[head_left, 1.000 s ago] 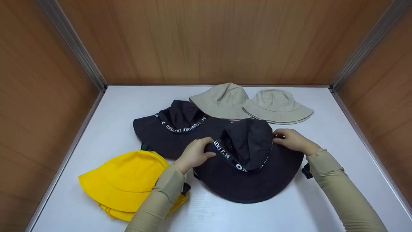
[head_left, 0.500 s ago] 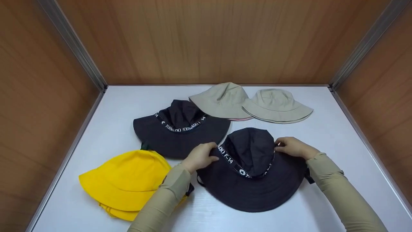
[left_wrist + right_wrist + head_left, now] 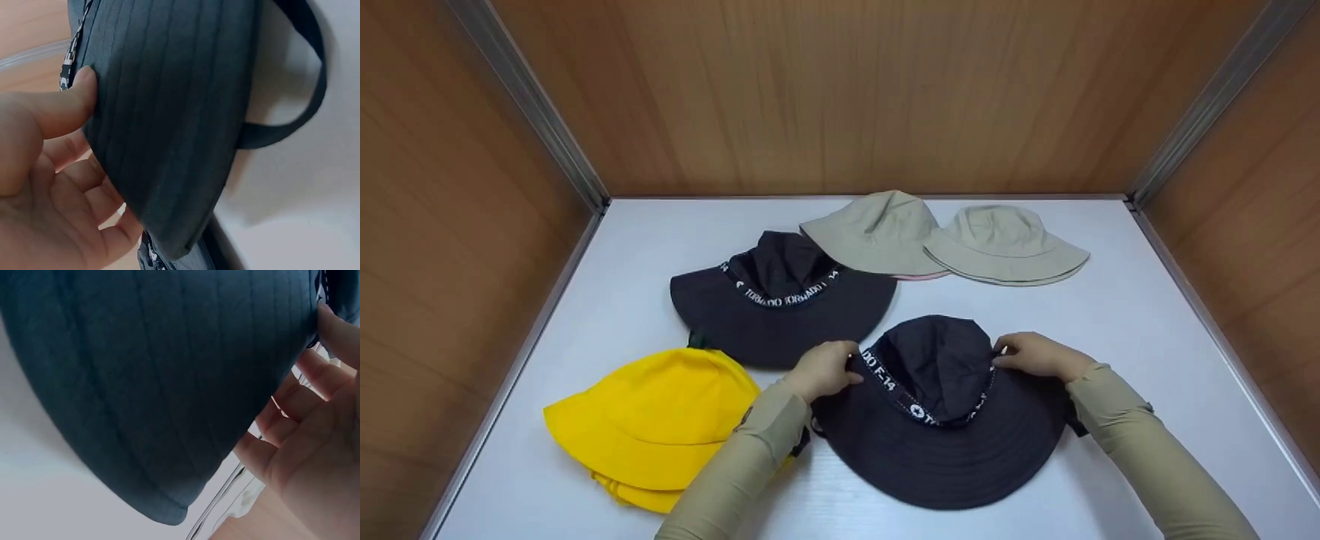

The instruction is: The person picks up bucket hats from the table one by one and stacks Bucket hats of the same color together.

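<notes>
Both hands hold a black wide-brimmed sun hat [image 3: 952,465] with a white-lettered band, at the front middle of the table. On its left side, my left hand [image 3: 826,369] pinches the brim near the band, thumb on top. My right hand [image 3: 1039,355] grips the brim on the opposite side, close to the crown. In the left wrist view, the stitched brim [image 3: 169,112] runs past the left thumb, and a dark strap loop [image 3: 292,132] hangs from its edge. The right wrist view shows the brim [image 3: 169,382] with the right fingers [image 3: 298,399] beneath it.
Behind and to the left lies another black hat [image 3: 780,330] with the same lettering. Stacked yellow hats [image 3: 660,420] sit at the front left, partly behind the left sleeve. Two beige bucket hats [image 3: 877,236] lie at the back, overlapping. Wooden walls [image 3: 840,97] enclose the white table.
The held black hat has come toward the front edge with both hands, off the other black hat's brim. The remaining hats have stayed in place.
</notes>
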A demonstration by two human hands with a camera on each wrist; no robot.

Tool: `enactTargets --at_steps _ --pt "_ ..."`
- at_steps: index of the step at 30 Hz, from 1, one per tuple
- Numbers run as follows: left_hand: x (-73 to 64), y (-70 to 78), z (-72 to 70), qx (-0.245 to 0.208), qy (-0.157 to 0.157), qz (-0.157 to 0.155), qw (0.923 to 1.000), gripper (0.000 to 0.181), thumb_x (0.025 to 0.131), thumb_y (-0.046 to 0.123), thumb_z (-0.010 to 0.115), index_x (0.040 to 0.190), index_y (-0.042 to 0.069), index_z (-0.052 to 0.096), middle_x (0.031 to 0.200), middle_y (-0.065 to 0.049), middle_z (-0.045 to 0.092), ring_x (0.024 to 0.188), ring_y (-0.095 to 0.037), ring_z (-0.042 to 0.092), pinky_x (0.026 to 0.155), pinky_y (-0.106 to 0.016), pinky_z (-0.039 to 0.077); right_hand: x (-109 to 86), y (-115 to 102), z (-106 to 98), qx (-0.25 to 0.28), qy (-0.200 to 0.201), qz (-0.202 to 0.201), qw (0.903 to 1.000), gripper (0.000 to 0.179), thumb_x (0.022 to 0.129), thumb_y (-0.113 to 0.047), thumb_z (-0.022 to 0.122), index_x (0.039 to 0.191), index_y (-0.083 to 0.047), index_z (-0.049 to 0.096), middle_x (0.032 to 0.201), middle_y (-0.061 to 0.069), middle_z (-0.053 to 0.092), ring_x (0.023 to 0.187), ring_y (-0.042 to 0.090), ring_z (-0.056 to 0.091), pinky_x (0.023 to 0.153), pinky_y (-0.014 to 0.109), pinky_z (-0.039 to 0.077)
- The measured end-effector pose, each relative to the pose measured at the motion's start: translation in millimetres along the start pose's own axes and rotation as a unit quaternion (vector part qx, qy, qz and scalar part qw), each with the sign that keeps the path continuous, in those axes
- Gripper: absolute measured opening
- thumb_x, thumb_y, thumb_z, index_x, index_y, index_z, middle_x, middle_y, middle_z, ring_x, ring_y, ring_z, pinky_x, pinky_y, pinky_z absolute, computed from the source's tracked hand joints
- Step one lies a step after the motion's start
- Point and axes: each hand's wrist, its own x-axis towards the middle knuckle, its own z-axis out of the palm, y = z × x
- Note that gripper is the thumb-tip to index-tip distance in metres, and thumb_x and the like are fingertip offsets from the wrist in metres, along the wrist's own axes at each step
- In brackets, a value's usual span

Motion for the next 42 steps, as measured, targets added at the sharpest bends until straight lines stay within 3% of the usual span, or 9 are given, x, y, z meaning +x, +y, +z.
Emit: enactTargets --at_steps 11,19,25,33,38,42 --pt "0.6 2.3 3.4 0.020 -0.002 -0.017 0.9997 0.022 0.079 0.021 0.076 0.087 0.005 0.063 0.093 -0.012 0.069 0.090 -0.030 0.064 0.081 -0.043 0.050 0.3 -1.5 2.1 -0.015 0.010 -0.006 0.9998 0.017 0.088 -0.018 0.063 0.091 -0.001 0.063 0.077 0.004 0.062 0.069 0.013 0.051 0.064 0.030 0.042" --pt "1.3 9.8 8.6 0.053 -0.007 -0.030 0.9981 0.024 0.081 0.024 0.075 0.081 0.005 0.060 0.089 -0.012 0.068 0.085 -0.029 0.065 0.076 -0.043 0.051 -1.9 -1.9 2.0 -0.050 0.016 0.024 0.9983 0.018 0.086 -0.019 0.066 0.091 -0.002 0.062 0.076 0.006 0.060 0.067 0.015 0.051 0.061 0.032 0.042" --pt "1.2 10.0 12.0 0.070 -0.006 -0.038 0.9968 0.024 0.082 0.025 0.074 0.083 0.005 0.062 0.091 -0.013 0.068 0.086 -0.030 0.065 0.075 -0.043 0.052 -2.0 -1.2 4.7 -0.053 0.039 0.021 0.9976 0.016 0.084 -0.018 0.067 0.088 -0.003 0.062 0.072 0.004 0.058 0.064 0.015 0.049 0.060 0.031 0.041" --pt "1.9 9.9 16.9 0.093 0.012 -0.041 0.9948 0.030 0.079 0.024 0.076 0.096 0.003 0.062 0.095 -0.016 0.066 0.090 -0.032 0.064 0.074 -0.046 0.052 -0.5 -4.9 11.3 -0.132 0.082 -0.020 0.9877 0.021 0.078 -0.013 0.072 0.089 0.001 0.061 0.074 0.008 0.054 0.067 0.022 0.050 0.063 0.039 0.044" --pt "1.9 10.8 18.1 0.098 0.021 -0.044 0.9940 0.034 0.078 0.025 0.077 0.099 0.003 0.062 0.098 -0.017 0.065 0.093 -0.034 0.063 0.077 -0.047 0.051 0.8 -4.0 10.2 -0.110 0.076 -0.016 0.9909 0.019 0.078 -0.011 0.071 0.089 0.001 0.062 0.072 0.007 0.056 0.067 0.021 0.052 0.064 0.040 0.045" --pt "0.8 10.7 17.3 0.093 0.026 -0.042 0.9945 0.035 0.078 0.026 0.077 0.100 0.003 0.062 0.098 -0.016 0.064 0.093 -0.033 0.062 0.078 -0.046 0.051 0.8 -2.0 8.2 -0.060 0.062 -0.012 0.9962 0.014 0.081 -0.011 0.068 0.089 -0.001 0.063 0.073 0.005 0.059 0.068 0.017 0.052 0.064 0.036 0.044"
